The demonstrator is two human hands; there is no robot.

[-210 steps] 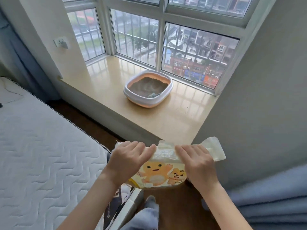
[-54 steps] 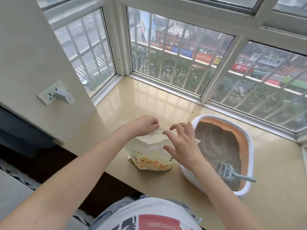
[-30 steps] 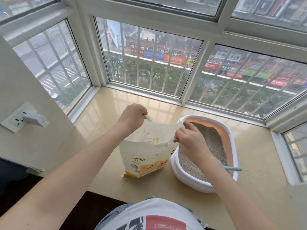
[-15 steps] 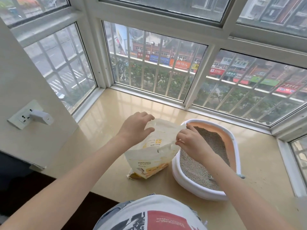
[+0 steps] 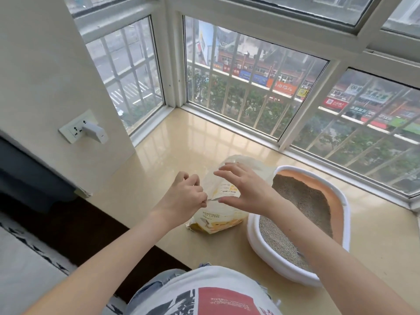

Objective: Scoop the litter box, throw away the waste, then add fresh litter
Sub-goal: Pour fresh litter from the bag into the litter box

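A white and yellow bag of cat litter (image 5: 221, 214) stands on the beige window ledge (image 5: 177, 142), just left of the litter box. My left hand (image 5: 184, 198) pinches the near edge of the bag's top. My right hand (image 5: 244, 189) hovers over the bag's mouth with fingers spread and holds nothing. The litter box (image 5: 341, 202) is white outside and orange inside, with grey litter (image 5: 300, 214) in it. My right forearm crosses its near side and hides the scoop.
Barred windows (image 5: 250, 87) close off the ledge at the back and left. A wall socket with a white plug (image 5: 91, 130) sits on the wall at the left. Dark floor lies below the ledge's front edge.
My right hand has let go of the bag's top and spread its fingers above it. My left hand shifted down to the bag's near edge. The view turned slightly left.
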